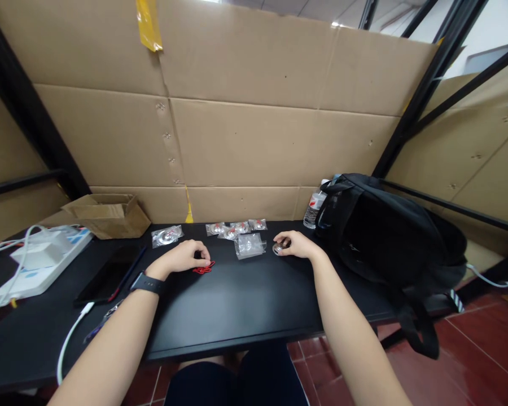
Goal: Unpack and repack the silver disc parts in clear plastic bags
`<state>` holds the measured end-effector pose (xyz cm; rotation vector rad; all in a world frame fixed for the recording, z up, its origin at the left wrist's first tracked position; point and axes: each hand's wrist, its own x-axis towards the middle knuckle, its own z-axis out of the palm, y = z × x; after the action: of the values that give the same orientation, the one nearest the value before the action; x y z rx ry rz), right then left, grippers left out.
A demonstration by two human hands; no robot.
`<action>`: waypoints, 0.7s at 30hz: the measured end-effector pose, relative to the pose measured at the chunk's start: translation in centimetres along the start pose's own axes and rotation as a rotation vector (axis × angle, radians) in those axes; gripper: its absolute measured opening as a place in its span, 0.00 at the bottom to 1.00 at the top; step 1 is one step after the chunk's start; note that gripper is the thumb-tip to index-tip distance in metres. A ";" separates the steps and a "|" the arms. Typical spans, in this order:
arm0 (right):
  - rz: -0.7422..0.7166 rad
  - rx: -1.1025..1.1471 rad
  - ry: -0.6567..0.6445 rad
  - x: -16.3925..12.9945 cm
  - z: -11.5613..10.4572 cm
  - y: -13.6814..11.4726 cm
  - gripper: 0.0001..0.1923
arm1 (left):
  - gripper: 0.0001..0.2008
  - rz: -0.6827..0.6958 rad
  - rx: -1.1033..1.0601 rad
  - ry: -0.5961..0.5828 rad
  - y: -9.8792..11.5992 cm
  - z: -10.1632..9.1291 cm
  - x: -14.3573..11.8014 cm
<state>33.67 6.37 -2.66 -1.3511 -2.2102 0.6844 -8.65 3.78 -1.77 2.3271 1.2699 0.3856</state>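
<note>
Head view, from the left: a white power strip [34, 265] with white cables lies at the left edge of the black desk [237, 304], and a dark phone [108, 276] lies just right of it. An open cardboard box [108, 214] sits at the back edge against the cardboard wall. The left hand [184, 257], a dark watch [147, 283] on its wrist, rests palm down near the middle of the desk, fingers curled loosely onto a small red cord [204, 268] that touches the fingertips; whether they pinch it cannot be told. Behind the hand, along the back edge, lie a clear bag [166, 235] with a metal piece and, further right, a row of small bags [236, 228]. An empty-looking clear bag [249, 246] lies between the hands. The right hand [298, 245] rests on the desk with fingertips closed around a small round metal piece [278, 247]. A water bottle [314, 210] stands at the back edge beside a black backpack [385, 237] covering the right end.
</note>
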 end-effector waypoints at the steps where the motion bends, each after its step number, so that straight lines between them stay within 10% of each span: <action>1: 0.003 0.000 0.015 0.0 0.0 0.2 0.25 | 0.15 -0.005 -0.008 -0.007 0.0 0.3 0.2; 9: -0.005 0.074 0.118 -0.4 -0.3 0.3 0.22 | 0.11 0.070 0.068 0.159 0.6 0.5 0.1; 16: -0.162 0.564 0.483 1.0 1.0 -5.1 0.22 | 0.13 0.148 -0.255 0.476 4.7 0.3 2.0; 21: -0.281 0.697 0.338 3.8 2.7 -9.9 0.23 | 0.11 0.140 -0.337 0.581 7.6 0.3 5.1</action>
<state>23.75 5.42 1.90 -0.7204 -1.6178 0.9209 -0.30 4.40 2.01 2.0802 1.1612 1.2894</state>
